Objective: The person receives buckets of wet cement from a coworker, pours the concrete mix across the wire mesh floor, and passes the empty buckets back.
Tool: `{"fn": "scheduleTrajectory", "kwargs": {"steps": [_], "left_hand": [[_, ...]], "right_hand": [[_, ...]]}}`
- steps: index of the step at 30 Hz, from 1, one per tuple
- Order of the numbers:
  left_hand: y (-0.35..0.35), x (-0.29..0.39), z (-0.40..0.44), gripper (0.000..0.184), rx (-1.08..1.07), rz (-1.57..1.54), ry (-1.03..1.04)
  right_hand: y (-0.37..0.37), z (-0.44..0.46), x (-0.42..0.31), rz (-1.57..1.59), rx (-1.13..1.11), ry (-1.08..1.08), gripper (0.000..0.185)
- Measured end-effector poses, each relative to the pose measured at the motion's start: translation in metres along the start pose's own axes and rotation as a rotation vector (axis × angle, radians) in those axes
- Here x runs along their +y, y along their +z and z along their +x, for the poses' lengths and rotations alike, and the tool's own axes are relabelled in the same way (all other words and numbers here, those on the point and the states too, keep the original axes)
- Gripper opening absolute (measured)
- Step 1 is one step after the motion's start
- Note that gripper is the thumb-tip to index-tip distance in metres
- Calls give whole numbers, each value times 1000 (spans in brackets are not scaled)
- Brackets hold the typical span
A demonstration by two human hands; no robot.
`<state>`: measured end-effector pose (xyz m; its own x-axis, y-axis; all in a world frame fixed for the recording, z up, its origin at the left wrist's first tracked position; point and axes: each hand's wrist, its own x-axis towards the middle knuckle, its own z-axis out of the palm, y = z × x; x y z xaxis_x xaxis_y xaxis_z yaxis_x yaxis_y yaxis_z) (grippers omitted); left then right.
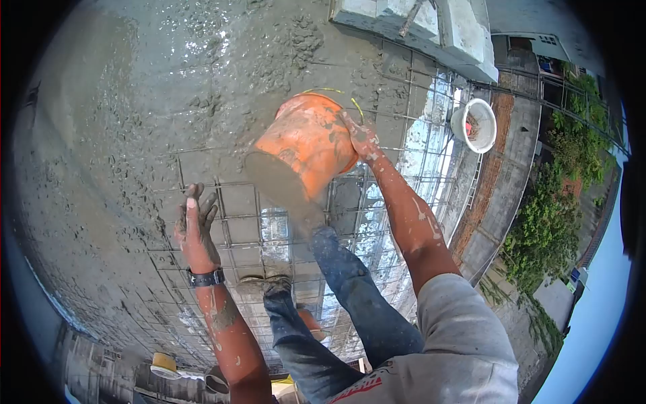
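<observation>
An orange bucket (306, 138), smeared with grey, hangs tilted over wet concrete and steel mesh. Its grey-coated flat end (276, 176) faces me, and its mouth is turned away, out of sight. At the rim, beside a thin yellow handle (357, 110), my right hand (363, 140) grips the bucket. Grey splashes mark that hand and forearm. My left hand (197, 225) is apart from the bucket, over the mesh, with its muddy fingers spread and nothing in them. A dark band (206, 277) circles the left wrist.
Wet concrete (148, 101) spreads across the upper left. Steel mesh (232, 219) lies around my feet, over shiny sheeting. Pale blocks (431, 30) stand at the top. A white bucket (479, 126) holds something reddish at right. A yellow container (164, 363) sits lower left.
</observation>
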<state>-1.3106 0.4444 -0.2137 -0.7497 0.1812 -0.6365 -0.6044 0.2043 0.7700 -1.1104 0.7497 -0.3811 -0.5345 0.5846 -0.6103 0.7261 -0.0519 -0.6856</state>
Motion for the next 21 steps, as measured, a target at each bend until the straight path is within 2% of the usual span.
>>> {"fn": "scheduleTrajectory", "kwargs": {"steps": [1,2,3,4,7,8,10,12,15,17,19,20,21], "left_hand": [[-13,-10,-6,52,-22,-28,-14],[-29,-24,-12,51,-11,13,-84],[-42,-47,-21,50,-13,43,-159],[-57,-73,-30,50,10,46,-229],[-98,-144,-63,51,94,43,-461],[-107,-163,-78,52,102,34,-492],[-122,-187,-102,55,116,18,-545],[-125,-191,-123,57,117,-84,-544],[-130,-193,-148,59,120,-196,-494],[-139,-184,-162,58,212,-300,-471],[-158,-198,-177,58,262,-536,-457],[-174,-242,-185,60,290,-449,-407],[-189,-250,-196,61,343,-267,-412]], "right_hand": [[-30,-5,-28,375,75,251,62],[-56,12,-3,380,95,314,60],[-71,4,-30,365,221,258,60],[-92,16,-10,355,177,366,63],[-90,11,-5,670,62,397,71],[-81,19,17,693,-111,375,78],[-46,18,31,765,-318,384,74],[10,16,35,667,-318,427,72],[106,-20,-1,451,-282,209,63],[157,-87,-101,128,-343,-51,59],[244,-96,-71,38,-462,-294,53],[279,-113,-72,-133,-537,-493,49],[314,-130,-73,-279,-583,-706,46]]}}
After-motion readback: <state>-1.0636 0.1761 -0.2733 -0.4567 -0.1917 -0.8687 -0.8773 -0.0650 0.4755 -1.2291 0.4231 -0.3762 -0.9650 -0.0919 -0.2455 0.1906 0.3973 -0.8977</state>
